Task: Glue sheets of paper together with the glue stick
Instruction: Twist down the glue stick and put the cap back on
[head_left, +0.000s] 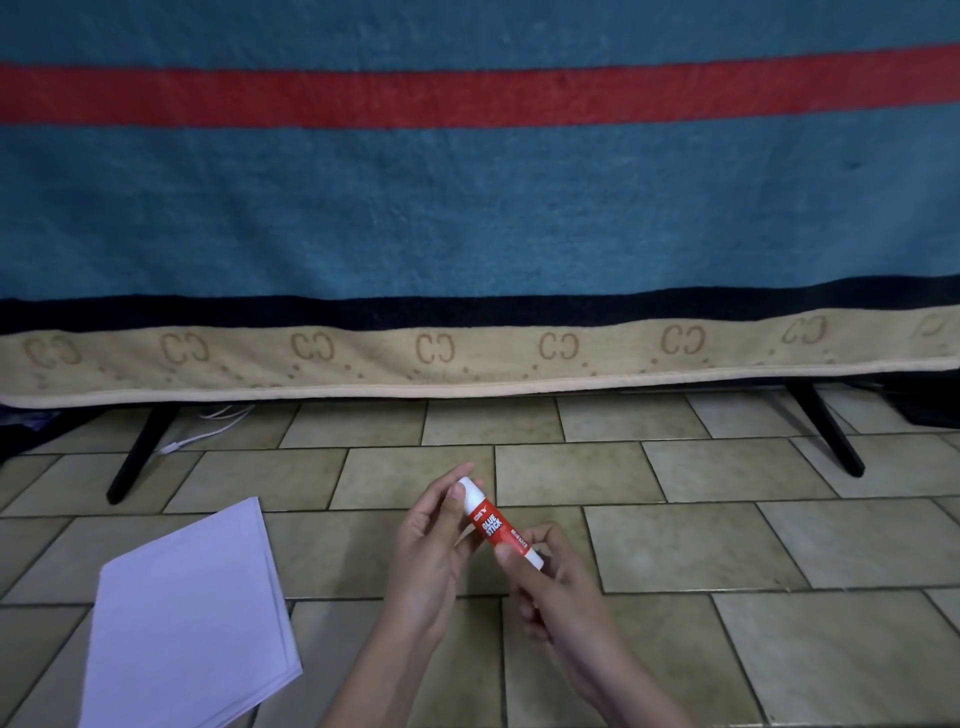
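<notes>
1. Both hands hold the glue stick (497, 524) above the tiled floor (675, 545): the left hand (431, 540) pinches its white capped end, and the right hand (545, 577) grips the lower end.
2. The stick is tilted, cap pointing up and left (its red label reads "GLUE STICK").
3. A stack of white paper sheets (192, 623) lies on the floor by its near-left edge, apart from the hands.
4. Behind, a striped blanket (467, 208) hangs over black legs (140, 452).

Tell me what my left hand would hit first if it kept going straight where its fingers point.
Probably nothing near: the left hand, gripping the glue stick, points up and away over bare floor tiles. The hanging blanket comes first, though depth is unclear.
</notes>
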